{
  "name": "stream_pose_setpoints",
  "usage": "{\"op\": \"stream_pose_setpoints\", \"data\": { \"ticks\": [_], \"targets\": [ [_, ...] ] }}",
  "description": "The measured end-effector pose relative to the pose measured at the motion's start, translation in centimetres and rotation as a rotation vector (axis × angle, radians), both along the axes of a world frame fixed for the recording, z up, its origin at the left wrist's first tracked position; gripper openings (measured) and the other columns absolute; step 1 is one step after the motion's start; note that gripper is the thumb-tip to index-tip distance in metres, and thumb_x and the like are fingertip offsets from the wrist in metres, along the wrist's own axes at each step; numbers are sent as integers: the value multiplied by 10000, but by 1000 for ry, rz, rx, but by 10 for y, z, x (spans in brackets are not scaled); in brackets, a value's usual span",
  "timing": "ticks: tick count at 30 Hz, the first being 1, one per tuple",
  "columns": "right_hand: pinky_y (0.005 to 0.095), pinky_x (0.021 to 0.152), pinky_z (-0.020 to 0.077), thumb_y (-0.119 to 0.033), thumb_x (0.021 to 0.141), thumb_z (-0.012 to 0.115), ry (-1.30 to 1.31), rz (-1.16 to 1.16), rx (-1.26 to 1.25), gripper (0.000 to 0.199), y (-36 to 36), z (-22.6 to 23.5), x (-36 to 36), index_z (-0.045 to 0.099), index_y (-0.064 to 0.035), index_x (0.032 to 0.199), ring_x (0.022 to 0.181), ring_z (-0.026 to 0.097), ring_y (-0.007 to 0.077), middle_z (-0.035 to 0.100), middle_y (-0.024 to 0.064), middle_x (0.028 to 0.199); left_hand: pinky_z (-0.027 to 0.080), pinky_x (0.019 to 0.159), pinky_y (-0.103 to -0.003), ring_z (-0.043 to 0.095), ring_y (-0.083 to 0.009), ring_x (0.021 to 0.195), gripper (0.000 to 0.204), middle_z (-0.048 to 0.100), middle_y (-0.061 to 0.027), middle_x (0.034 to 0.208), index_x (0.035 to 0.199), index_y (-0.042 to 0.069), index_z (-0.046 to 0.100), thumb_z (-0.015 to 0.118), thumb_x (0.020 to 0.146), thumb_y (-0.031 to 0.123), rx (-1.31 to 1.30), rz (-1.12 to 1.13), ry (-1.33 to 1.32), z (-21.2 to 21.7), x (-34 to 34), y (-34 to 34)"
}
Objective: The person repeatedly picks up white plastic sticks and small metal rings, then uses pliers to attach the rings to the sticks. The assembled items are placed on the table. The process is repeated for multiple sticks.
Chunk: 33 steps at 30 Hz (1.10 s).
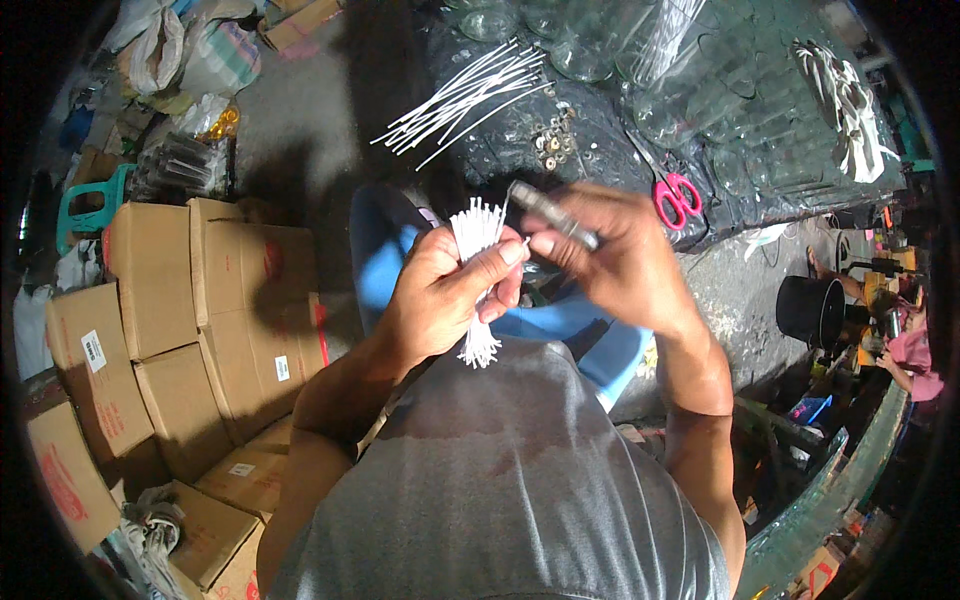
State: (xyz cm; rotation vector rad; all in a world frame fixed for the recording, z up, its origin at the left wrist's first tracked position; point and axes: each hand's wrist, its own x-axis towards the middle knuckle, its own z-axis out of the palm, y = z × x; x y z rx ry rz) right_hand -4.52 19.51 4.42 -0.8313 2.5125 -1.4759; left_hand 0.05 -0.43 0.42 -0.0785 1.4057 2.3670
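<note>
My left hand [450,280] is closed round a bundle of thin white cords [478,235], like lamp wicks. Their ends stick out above and below the fist. Beside it, my right hand [610,250] grips a short, grey metallic tool [553,214], blurred, so its exact kind is unclear. The right fingertips are close to the left thumb, where a small white end shows. More loose white cords [465,100] lie spread on the black-covered table ahead. Small metal rings [553,142] are heaped near them. Pink-handled scissors [676,200] rest at the table's near edge, to the right.
Clear glass jars [580,50] crowd the far table, with a bundle of white strips [850,110] at right. Cardboard boxes [160,290] stack on my left. A black bucket [810,308] stands to the right, near another person [912,355].
</note>
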Motion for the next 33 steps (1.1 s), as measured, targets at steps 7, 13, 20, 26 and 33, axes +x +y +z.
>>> {"op": "stream_pose_setpoints", "data": {
  "ticks": [7,13,20,26,33],
  "targets": [
    [421,697,504,-66,859,714,148,115,-81,185,-5,-14,11,634,10,1007,817,639,371,623,168,921,370,473,-246,538,-117,575,173,624,-94,729,1071,-39,658,584,1000,101,53,-204,-21,0,-4,-20],
    [448,701,511,-34,860,677,127,181,0,156,-3,-13,14,620,15,997,826,627,389,588,177,918,390,485,-246,537,-107,579,179,644,-98,746,1044,-34,669,583,1015,120,-162,-278,123,-4,1,-27],
    [459,755,521,15,799,663,273,42,222,160,12,2,-4,632,14,956,867,638,407,618,201,911,409,486,-234,513,-71,540,198,621,-43,692,1020,-9,668,583,1021,171,-280,-107,141,-5,7,-22],
    [478,729,496,-118,836,716,396,-236,506,182,32,-14,-55,632,32,898,854,617,444,611,216,901,450,492,-275,598,-160,593,127,658,-138,748,1028,-20,622,611,989,101,-155,-76,76,-1,1,-23],
    [486,763,529,-133,848,701,427,-197,487,189,28,-17,-52,674,5,975,876,644,429,642,195,958,456,486,-280,627,-183,625,123,654,-141,754,1050,-16,613,610,988,90,-72,-36,81,-7,1,-22]
  ]
}}
